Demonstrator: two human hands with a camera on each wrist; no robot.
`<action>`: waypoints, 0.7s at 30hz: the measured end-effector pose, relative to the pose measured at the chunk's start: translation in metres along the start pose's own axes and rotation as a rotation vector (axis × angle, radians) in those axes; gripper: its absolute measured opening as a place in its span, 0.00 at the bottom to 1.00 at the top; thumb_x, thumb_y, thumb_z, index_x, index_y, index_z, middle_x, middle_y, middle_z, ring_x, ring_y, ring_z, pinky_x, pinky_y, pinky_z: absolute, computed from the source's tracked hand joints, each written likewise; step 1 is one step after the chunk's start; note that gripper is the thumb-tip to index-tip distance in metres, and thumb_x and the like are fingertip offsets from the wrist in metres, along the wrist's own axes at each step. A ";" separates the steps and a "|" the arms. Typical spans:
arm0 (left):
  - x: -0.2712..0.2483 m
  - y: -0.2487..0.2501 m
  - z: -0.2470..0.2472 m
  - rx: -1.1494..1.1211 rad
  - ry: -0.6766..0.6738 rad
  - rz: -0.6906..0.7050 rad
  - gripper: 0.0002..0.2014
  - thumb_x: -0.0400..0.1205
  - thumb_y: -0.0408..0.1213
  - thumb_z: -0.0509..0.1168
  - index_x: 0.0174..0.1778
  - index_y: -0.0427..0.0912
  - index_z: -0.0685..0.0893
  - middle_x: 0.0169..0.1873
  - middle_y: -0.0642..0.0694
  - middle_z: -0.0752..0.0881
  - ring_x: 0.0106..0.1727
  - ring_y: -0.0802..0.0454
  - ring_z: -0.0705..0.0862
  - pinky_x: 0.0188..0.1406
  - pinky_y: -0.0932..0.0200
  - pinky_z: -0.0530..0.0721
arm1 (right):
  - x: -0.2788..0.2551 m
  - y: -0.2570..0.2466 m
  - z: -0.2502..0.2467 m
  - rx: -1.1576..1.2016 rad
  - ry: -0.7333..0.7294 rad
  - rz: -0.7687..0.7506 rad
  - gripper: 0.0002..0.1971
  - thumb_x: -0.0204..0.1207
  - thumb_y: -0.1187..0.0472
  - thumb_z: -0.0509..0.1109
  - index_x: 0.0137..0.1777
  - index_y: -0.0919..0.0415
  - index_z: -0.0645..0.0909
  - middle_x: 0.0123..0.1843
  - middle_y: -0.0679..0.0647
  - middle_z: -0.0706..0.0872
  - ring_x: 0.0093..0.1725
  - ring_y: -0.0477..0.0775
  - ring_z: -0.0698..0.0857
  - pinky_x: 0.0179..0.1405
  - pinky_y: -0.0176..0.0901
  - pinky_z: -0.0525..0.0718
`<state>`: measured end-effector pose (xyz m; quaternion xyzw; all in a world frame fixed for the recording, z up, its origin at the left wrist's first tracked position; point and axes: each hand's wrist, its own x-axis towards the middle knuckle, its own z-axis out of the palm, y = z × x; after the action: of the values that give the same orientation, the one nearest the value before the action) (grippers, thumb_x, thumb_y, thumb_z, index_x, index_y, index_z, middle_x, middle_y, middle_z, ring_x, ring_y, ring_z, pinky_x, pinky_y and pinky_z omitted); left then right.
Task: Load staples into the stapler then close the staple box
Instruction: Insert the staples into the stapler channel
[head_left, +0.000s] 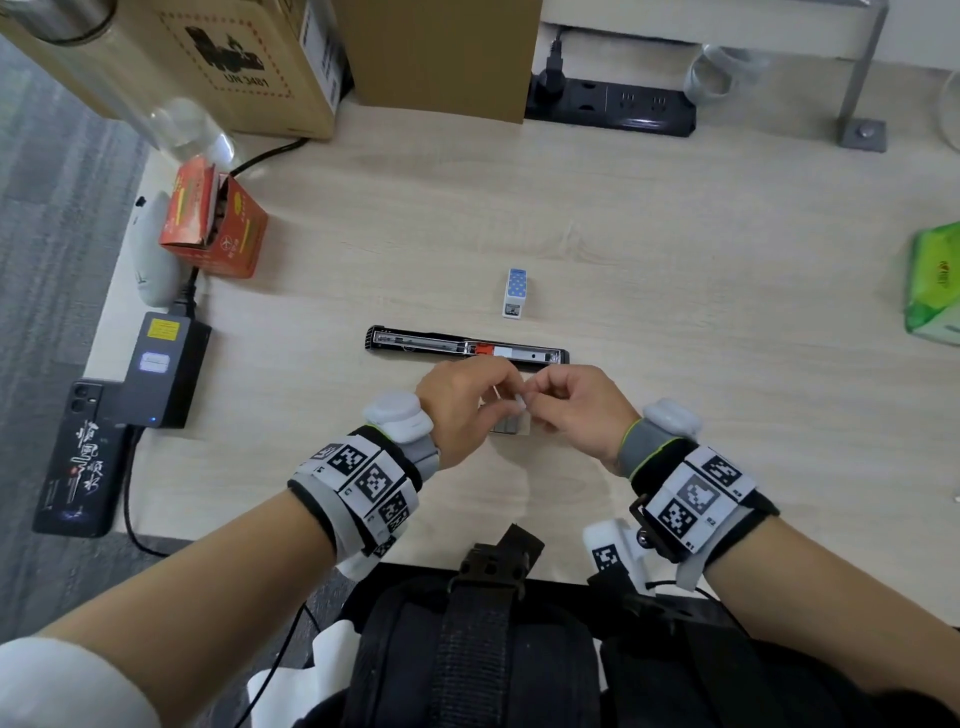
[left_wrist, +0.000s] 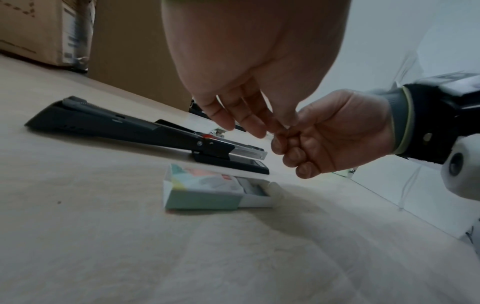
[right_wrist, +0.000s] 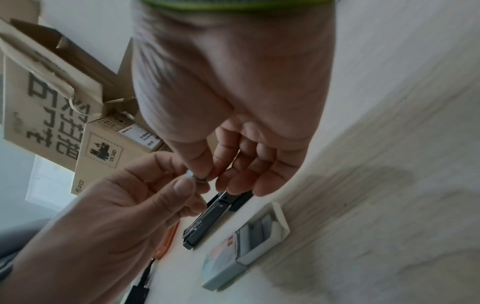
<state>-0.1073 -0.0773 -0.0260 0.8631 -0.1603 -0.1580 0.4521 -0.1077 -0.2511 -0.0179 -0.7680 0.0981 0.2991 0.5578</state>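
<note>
The black stapler (head_left: 467, 349) lies opened flat on the wooden desk, its metal staple channel facing up. Just in front of it both hands meet above the staple box (left_wrist: 215, 191), whose white drawer is slid partly out with staples inside. My left hand (head_left: 511, 401) and right hand (head_left: 535, 397) each pinch an end of a small silvery staple strip (right_wrist: 197, 178) between thumb and forefinger. In the head view the hands hide most of the box (head_left: 509, 428). The right wrist view shows the stapler (right_wrist: 207, 216) and the open box (right_wrist: 246, 242) below the fingers.
A small white box with blue dots (head_left: 515, 292) stands behind the stapler. An orange carton (head_left: 218, 223), a power adapter (head_left: 161, 369) and a phone (head_left: 78, 457) sit at the left. Cardboard boxes (head_left: 208, 57) and a power strip (head_left: 613, 106) line the back; a green pack (head_left: 935, 283) lies at the right edge.
</note>
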 end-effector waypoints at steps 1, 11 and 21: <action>0.001 0.001 0.000 -0.036 0.003 -0.049 0.03 0.75 0.37 0.70 0.43 0.45 0.83 0.35 0.56 0.84 0.36 0.58 0.82 0.40 0.61 0.81 | -0.001 -0.001 0.000 0.030 -0.008 0.006 0.08 0.74 0.69 0.69 0.36 0.58 0.84 0.30 0.52 0.82 0.31 0.49 0.78 0.38 0.47 0.79; 0.010 0.003 -0.013 -0.683 -0.144 -0.686 0.08 0.80 0.39 0.67 0.36 0.43 0.81 0.31 0.46 0.82 0.32 0.52 0.80 0.37 0.59 0.81 | -0.005 0.007 0.005 -0.404 0.171 -0.409 0.12 0.70 0.59 0.75 0.53 0.49 0.81 0.45 0.44 0.82 0.33 0.47 0.80 0.38 0.37 0.81; 0.019 0.003 -0.015 -0.605 -0.177 -0.668 0.12 0.79 0.39 0.67 0.30 0.43 0.84 0.23 0.54 0.86 0.27 0.58 0.80 0.32 0.64 0.80 | 0.007 0.007 0.002 -0.485 0.147 -0.459 0.05 0.71 0.59 0.74 0.46 0.50 0.85 0.40 0.40 0.80 0.33 0.37 0.77 0.38 0.31 0.74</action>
<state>-0.0842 -0.0758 -0.0183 0.6798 0.1419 -0.4081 0.5927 -0.1058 -0.2503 -0.0276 -0.8998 -0.1114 0.1243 0.4031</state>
